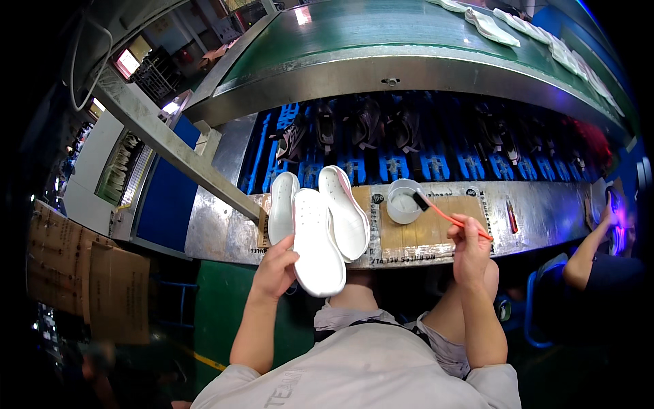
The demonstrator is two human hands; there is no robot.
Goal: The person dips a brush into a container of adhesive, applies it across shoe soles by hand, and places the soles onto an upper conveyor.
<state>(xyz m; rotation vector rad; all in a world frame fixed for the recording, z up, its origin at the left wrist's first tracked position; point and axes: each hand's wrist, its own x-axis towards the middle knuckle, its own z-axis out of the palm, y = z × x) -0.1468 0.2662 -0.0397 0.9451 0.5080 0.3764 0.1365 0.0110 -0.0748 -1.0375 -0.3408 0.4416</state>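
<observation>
head: white sole in left hand

Ahead of you: a green conveyor belt stretched beyond dark shoes on blue racks | To your right: a red-handled tool lay on the metal bench; a co-worker was beside a blue chair | To your left: brown cardboard boxes stood.

Soles, 2, centre: partly behind held sole. White piece, upper right: cut off. Co-worker, right: mostly lost in dark.
</observation>
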